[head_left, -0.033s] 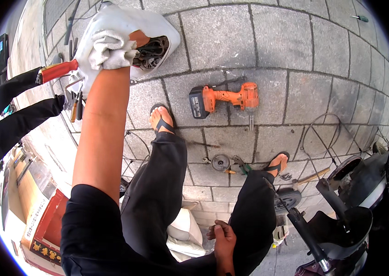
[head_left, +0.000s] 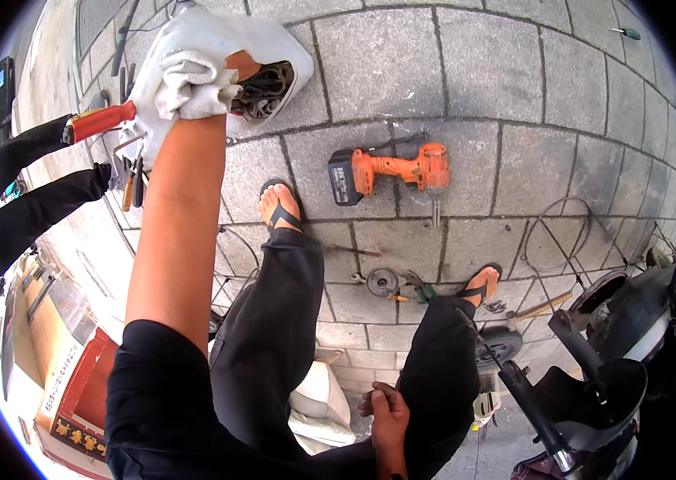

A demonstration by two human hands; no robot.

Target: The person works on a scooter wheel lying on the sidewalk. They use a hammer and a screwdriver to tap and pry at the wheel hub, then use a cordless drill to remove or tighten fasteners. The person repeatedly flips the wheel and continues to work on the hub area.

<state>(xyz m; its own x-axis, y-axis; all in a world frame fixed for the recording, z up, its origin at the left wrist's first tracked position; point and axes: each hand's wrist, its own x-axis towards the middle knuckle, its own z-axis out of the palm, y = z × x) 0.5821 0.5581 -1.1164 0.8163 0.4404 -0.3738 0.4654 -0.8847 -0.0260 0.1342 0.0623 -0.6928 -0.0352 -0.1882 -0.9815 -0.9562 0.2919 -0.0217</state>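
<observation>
My left arm stretches out to the upper left, and a crumpled grey-white cloth (head_left: 192,84) covers my left hand, so its fingers are hidden. Beneath the cloth lies a white plastic jug-like container (head_left: 230,36) with a cut opening. Dark tools or parts (head_left: 268,86) show inside it, beside a brown patch. My right hand (head_left: 387,414) is low in the middle, near my right thigh, with its fingers curled in. What it holds, if anything, does not show. On the paving in front of me lies an orange cordless impact wrench (head_left: 394,168) with a black battery.
A red-handled tool (head_left: 104,122) and several hand tools lie by the container. Between my feet are a round metal part (head_left: 383,282) and green-handled pliers (head_left: 420,286). A hammer (head_left: 542,308), a small wheel (head_left: 501,347) and a dark vehicle (head_left: 594,384) are to the right. Another person's legs (head_left: 38,176) reach in from the left.
</observation>
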